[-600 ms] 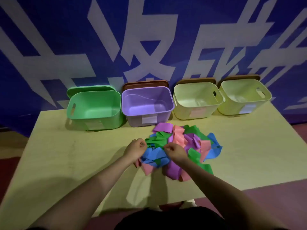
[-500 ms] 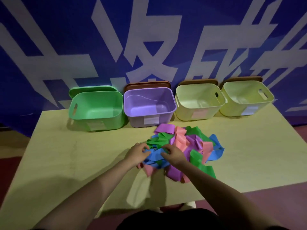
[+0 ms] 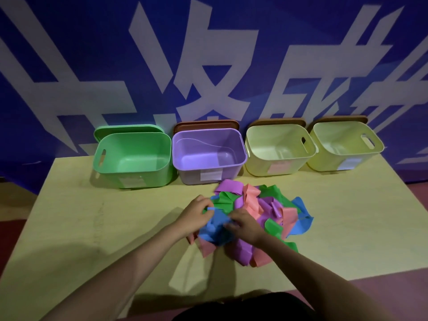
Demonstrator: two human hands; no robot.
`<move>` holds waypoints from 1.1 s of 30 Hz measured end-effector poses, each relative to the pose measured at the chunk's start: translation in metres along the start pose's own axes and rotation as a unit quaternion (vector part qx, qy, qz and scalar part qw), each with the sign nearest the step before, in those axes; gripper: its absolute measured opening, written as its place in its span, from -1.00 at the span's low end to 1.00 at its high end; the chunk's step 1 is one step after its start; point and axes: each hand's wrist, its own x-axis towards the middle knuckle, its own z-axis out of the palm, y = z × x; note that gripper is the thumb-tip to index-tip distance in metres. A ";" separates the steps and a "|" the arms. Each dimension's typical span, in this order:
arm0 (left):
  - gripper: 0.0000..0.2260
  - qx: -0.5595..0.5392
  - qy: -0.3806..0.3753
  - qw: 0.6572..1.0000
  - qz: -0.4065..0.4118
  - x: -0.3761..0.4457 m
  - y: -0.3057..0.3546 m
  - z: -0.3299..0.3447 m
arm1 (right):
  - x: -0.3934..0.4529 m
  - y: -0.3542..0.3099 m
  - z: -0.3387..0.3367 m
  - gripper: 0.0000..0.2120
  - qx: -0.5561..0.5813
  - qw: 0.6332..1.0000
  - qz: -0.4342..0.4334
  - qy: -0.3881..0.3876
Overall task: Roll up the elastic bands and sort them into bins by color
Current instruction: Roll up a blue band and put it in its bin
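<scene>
Both hands were at the near left edge of the tangled pile of elastic bands (image 3: pixel 254 212) in the middle of the table (image 3: pixel 92 228). Over the last half second the left hand (image 3: pixel 195 213) and the right hand (image 3: pixel 245 224) had dropped from just above the heap down into it, and now both worked on the blue band (image 3: pixel 216 228) lying between them. The left fingers were curled, with a blue edge showing among them; the right fingers were bent onto the band's right side, apparently pinching it, though the blur there made that hard to confirm.

That shift suggested the blue band had been picked as the first to be freed and rolled. It remained part of the pile, overlapping pink and purple strips, so no rolling had begun.

At the far edge stood the green bin (image 3: pixel 132 158), the purple bin (image 3: pixel 208 156) and two pale yellow bins (image 3: pixel 280 154), all with nothing inside, so the sorting was at its very start.
</scene>
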 end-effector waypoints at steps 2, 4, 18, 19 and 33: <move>-0.89 -0.081 0.038 0.996 0.019 0.005 0.032 -0.010 | -0.001 -0.008 -0.023 -0.69 0.126 0.991 0.026 0.020; -0.88 -0.196 0.066 0.978 0.012 0.009 0.064 -0.021 | -0.004 -0.022 -0.053 -0.69 0.237 0.971 0.033 0.008; -0.72 -0.430 0.131 0.893 0.014 0.050 0.205 -0.019 | -0.041 0.011 -0.190 -0.61 0.321 0.947 0.002 0.021; -0.72 -0.444 0.141 0.885 0.014 0.053 0.210 -0.018 | -0.045 0.020 -0.193 -0.61 0.322 0.947 0.008 0.015; -0.96 -0.370 0.160 0.915 -0.008 0.075 0.232 -0.008 | -0.059 0.116 -0.207 -0.69 0.248 0.965 0.066 0.052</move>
